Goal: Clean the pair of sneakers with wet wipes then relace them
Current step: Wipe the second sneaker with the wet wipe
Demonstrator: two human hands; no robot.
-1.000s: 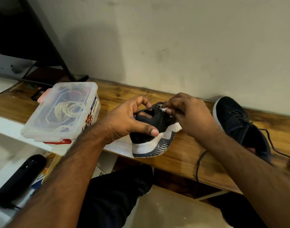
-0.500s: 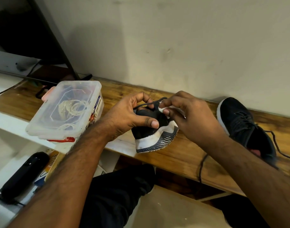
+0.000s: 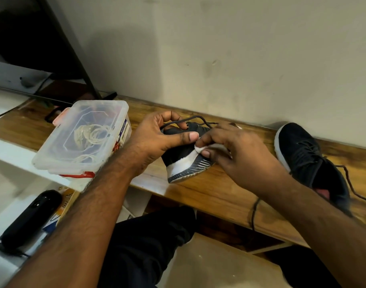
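Note:
A black sneaker with a white and striped sole [image 3: 184, 163] stands on the wooden bench [image 3: 219, 190], heel toward me. My left hand [image 3: 159, 138] grips its heel and collar, thumb across the side. My right hand [image 3: 236, 154] pinches a small white wet wipe [image 3: 199, 148] against the shoe's side just above the sole. A dark lace [image 3: 186, 121] loops over the shoe's top. The second black sneaker [image 3: 306, 161] lies on the bench to the right, laced, with a loose lace end trailing off right.
A clear plastic box [image 3: 82, 138] holding coiled white cord sits at the bench's left end. A black cylindrical object [image 3: 30, 217] lies on the lower white shelf at left. The wall runs close behind the bench. My dark-trousered leg is below the bench edge.
My right hand has moved the wipe down from the shoe's top to its side above the sole. My left hand keeps its hold on the heel.

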